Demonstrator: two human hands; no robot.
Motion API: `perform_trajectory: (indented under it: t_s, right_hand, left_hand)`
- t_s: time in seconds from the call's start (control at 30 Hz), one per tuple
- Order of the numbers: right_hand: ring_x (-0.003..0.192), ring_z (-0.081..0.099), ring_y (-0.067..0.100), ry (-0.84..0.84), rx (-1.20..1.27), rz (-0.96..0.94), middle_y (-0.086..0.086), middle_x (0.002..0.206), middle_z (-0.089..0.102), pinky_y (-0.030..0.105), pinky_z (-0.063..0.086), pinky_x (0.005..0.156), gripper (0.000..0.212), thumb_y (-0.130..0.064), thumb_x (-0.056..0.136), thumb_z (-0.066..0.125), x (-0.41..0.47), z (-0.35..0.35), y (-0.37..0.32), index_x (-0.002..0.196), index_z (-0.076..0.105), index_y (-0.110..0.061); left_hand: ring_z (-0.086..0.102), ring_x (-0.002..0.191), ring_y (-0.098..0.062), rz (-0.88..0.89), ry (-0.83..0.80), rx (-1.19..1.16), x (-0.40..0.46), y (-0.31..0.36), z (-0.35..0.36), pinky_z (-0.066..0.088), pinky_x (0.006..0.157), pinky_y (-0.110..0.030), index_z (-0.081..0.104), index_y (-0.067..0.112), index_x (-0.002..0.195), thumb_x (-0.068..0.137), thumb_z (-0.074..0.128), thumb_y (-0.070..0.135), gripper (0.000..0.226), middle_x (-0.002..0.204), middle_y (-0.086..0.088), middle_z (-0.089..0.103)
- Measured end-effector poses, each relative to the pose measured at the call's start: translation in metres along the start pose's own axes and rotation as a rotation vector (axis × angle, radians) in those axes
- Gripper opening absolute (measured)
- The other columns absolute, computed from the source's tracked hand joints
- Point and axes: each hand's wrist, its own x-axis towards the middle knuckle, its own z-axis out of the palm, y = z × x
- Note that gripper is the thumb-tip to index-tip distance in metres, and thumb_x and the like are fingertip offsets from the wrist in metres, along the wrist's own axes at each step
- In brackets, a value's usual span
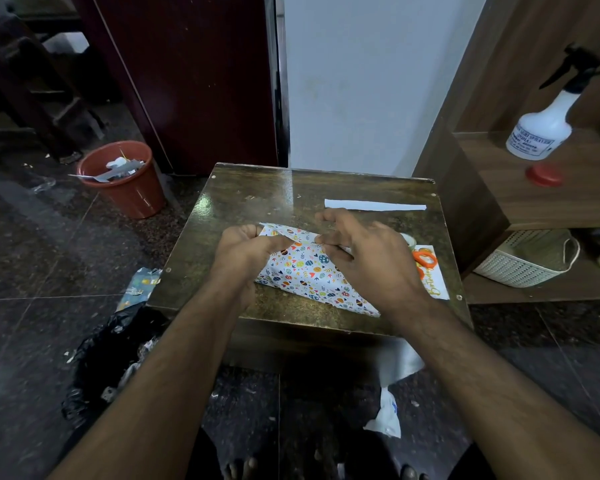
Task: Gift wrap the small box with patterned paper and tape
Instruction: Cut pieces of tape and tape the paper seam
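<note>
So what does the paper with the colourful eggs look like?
The white wrapping paper with small colourful eggs, hearts and leaves lies folded on the dark glossy wooden table, its near end tapering to a point. The left hand pinches its far edge; the right hand rests on it with fingers curled.

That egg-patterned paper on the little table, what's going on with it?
A person is gift wrapping. Both hands work on a parcel of white paper printed with colourful eggs on a small dark wooden table. The left hand grips the paper's far edge; the right hand pinches a fold beside it. Orange-handled scissors and a long white paper strip lie nearby. No tape shows on the parcel yet.
</note>
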Motion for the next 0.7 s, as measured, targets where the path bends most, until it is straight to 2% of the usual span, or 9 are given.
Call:
perform_trajectory:
  t_s: [0.17, 0.3, 0.53, 0.63, 0.7]
  right_hand:
    - [0.088, 0.075, 0.019, -0.049, -0.029, 0.017, -0.018, 0.103, 0.078, 0.038, 0.061, 0.075, 0.046, -0.023, 0.095, 0.07, -0.001, -0.006, -0.005, 0.136, 0.051, -0.031]
    - [0.092, 0.076, 0.017, -0.09, -0.033, 0.027, -0.017, 0.104, 0.078, 0.039, 0.061, 0.077, 0.045, -0.023, 0.097, 0.067, -0.001, -0.007, -0.007, 0.137, 0.049, -0.031]
    - [0.092, 0.074, 0.022, -0.151, -0.122, 0.018, -0.01, 0.103, 0.079, 0.04, 0.059, 0.076, 0.039, -0.031, 0.101, 0.057, 0.001, -0.009, -0.007, 0.135, 0.037, -0.036]
    - [0.098, 0.073, 0.02, -0.169, -0.112, 0.034, -0.014, 0.108, 0.078, 0.039, 0.059, 0.077, 0.042, -0.03, 0.101, 0.06, 0.001, -0.011, -0.008, 0.138, 0.04, -0.034]
    - [0.102, 0.073, 0.018, -0.179, -0.104, 0.043, -0.018, 0.11, 0.077, 0.039, 0.059, 0.078, 0.043, -0.028, 0.101, 0.062, 0.002, -0.013, -0.009, 0.139, 0.043, -0.033]
  left_hand:
    - [0.073, 0.065, -0.027, 0.015, 0.011, 0.033, -0.002, 0.0, -0.002, 0.058, 0.058, -0.032, 0.069, -0.005, 0.094, 0.077, 0.081, -0.002, 0.021, 0.082, -0.018, 0.078]
    - [0.074, 0.067, -0.027, 0.003, -0.003, 0.034, -0.002, 0.0, -0.004, 0.059, 0.058, -0.032, 0.068, -0.012, 0.105, 0.077, 0.082, -0.002, 0.033, 0.082, -0.017, 0.078]
    - [0.074, 0.064, -0.025, -0.042, -0.038, -0.041, -0.005, 0.002, -0.008, 0.059, 0.056, -0.029, 0.071, -0.006, 0.098, 0.082, 0.08, 0.0, 0.019, 0.081, -0.016, 0.078]
    - [0.068, 0.058, -0.021, -0.031, -0.02, -0.034, -0.002, 0.001, -0.013, 0.054, 0.051, -0.024, 0.067, 0.001, 0.09, 0.091, 0.072, 0.004, 0.006, 0.071, -0.011, 0.073]
    - [0.068, 0.056, -0.016, -0.009, -0.028, -0.002, -0.002, 0.0, -0.017, 0.053, 0.05, -0.023, 0.067, 0.005, 0.088, 0.095, 0.069, 0.008, 0.008, 0.07, -0.006, 0.073]
